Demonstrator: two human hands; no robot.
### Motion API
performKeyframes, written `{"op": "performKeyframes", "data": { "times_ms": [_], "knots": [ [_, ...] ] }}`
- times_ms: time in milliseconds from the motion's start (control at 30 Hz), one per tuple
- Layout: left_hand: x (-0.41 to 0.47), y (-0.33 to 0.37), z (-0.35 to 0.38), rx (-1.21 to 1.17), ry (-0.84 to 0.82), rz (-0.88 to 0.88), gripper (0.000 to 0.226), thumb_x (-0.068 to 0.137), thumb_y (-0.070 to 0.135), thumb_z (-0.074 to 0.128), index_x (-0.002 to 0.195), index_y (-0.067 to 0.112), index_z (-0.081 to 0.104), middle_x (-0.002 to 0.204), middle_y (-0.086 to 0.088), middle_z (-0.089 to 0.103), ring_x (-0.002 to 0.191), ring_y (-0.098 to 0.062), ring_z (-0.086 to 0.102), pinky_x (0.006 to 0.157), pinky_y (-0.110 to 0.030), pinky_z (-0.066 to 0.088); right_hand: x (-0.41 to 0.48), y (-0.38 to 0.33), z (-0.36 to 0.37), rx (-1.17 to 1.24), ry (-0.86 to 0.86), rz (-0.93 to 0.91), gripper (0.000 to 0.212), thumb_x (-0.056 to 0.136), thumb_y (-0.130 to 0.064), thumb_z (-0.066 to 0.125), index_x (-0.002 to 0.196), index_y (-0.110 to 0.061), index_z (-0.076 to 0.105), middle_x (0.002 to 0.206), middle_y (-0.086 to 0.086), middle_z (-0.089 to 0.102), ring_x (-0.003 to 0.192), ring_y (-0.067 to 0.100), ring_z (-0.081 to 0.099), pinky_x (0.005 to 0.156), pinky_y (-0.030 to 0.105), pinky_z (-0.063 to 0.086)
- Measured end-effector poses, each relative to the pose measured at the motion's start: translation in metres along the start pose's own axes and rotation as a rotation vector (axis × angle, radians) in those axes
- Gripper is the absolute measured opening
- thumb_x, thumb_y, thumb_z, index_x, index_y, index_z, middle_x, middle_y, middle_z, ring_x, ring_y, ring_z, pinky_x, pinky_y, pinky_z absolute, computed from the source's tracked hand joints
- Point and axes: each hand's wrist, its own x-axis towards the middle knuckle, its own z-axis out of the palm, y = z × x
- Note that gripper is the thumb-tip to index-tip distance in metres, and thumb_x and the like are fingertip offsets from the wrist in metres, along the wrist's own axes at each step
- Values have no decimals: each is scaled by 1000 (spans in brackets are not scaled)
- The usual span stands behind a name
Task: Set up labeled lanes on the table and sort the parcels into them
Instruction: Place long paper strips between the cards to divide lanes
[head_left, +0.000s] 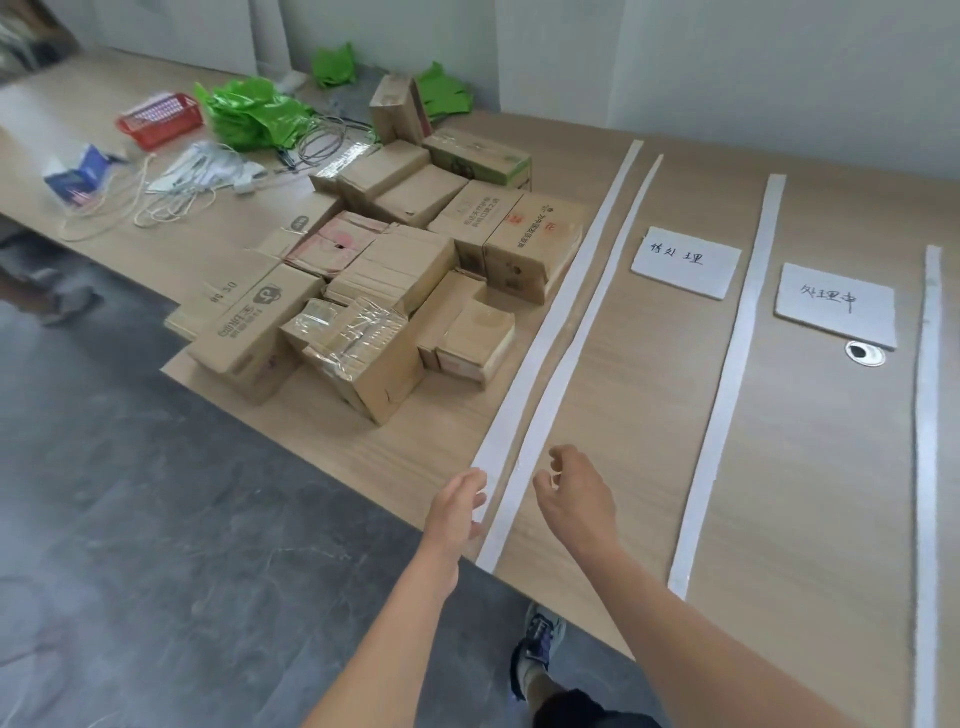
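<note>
Left hand (460, 506): the fingers are a little bent, with the tips on the near end of the outer strip (551, 322). It touches the strip but grips nothing.
Right hand (571, 499): the fingers are loosely curled and hold nothing, just beside the inner strip (569, 364).
Lanes: a third strip (735, 364) and a fourth strip (927, 467) lie further right, with the first label card (685, 262) and the second label card (836, 306) between the strips.
Parcels (405, 270): all are piled on the table (649, 441), left of the strips. None is in a lane.
Risk, doubled border: the outer and inner strips lie almost together and are bent. Moving one may drag the other and leave a crooked line.
Risk, pile: its right side stands just beside the outer strip, so a lifted box may push the strip.
Risk, edge: the near strip ends reach the table edge, and a forearm could sweep them off.
Risk, cards: they look loose, and sliding parcels may shift or cover them.
</note>
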Motion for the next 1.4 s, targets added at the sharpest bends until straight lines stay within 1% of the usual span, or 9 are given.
{"op": "performKeyframes", "data": {
  "times_ms": [67,167,233,367,667,833,1033,1200,1400],
  "knots": [
    [19,12,-9,18,-3,-33,32,109,41,50,131,23,63,139,5,62,126,-11,60,105,-41,52,17,-13,12,17,-7,36,42,105,-35,52,143,-19,53,138,-1,63,119,22,65,96,41,53],
    [47,28,-20,46,-5,-60,45,111,44,45,144,17,58,142,2,61,132,-15,58,112,-43,48,40,-28,30,14,-24,82,42,105,-37,52,143,-19,52,133,0,64,115,23,66,91,40,53],
    [62,34,-26,72,-5,-79,47,110,46,46,145,17,58,142,3,62,131,-14,59,113,-42,45,52,-37,36,-12,-41,98,42,104,-35,51,143,-18,51,131,2,64,114,25,65,90,40,54],
    [84,35,-33,124,-34,-110,50,109,49,46,146,18,58,144,3,63,125,-9,61,122,-52,39,66,-47,43,-81,-67,136,45,104,-32,49,146,-16,48,131,3,61,113,27,63,84,38,49],
    [122,47,-40,158,-139,-146,52,111,45,43,152,15,53,151,0,59,134,-16,58,121,-47,38,78,-67,65,-207,-53,248,43,105,-39,51,140,-16,47,125,4,60,113,29,62,78,40,48],
    [146,52,-50,186,-218,-156,48,111,43,46,148,16,56,147,-2,62,130,-17,61,123,-50,37,80,-78,79,-283,-18,324,45,104,-44,54,138,-16,46,124,3,58,112,28,62,73,38,44],
    [163,63,-70,219,-314,-179,44,111,43,45,146,18,56,142,0,64,123,-15,62,103,-41,47,87,-96,97,-402,25,404,47,101,-46,61,131,-14,44,116,2,56,107,25,61,68,35,38],
    [174,67,-82,231,-335,-192,44,110,43,47,145,18,57,140,1,65,125,-16,62,114,-48,45,96,-105,112,-441,70,499,39,97,-37,64,123,-13,47,98,0,42,98,23,61,64,34,36],
    [179,71,-90,265,-360,-175,39,110,45,47,137,21,61,133,4,68,122,-13,64,111,-49,49,101,-111,120,-447,98,577,33,98,-34,63,120,-14,51,109,1,54,100,21,64,65,33,35]
  ]
}}
